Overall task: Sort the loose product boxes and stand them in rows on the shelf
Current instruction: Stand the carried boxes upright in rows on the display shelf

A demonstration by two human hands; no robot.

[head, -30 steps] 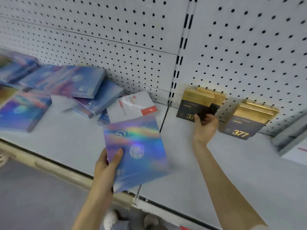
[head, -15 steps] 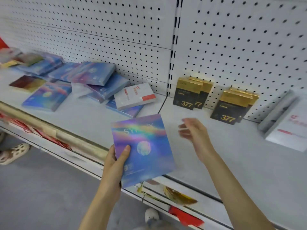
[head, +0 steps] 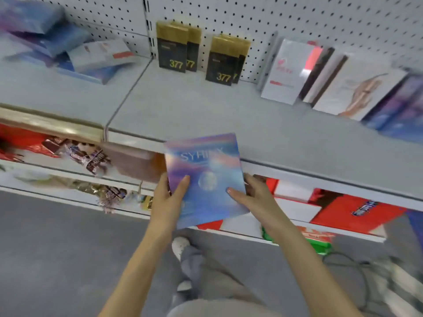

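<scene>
So, mid-sort: shelf [head: 206, 106] waiting, holographic box [head: 206, 165] not placed yet.
It's held just off the shelf's front edge, left hand [head: 167, 197] and right hand [head: 254, 195] gripping its sides; next, probably stand it upright on the shelf.

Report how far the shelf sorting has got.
Done: the black-and-gold boxes stand in two short rows against the back panel. In hand: both the left hand and right hand grip a holographic box in front of the shelf. Left: the loose pile heaped at the shelf's left end.
</scene>
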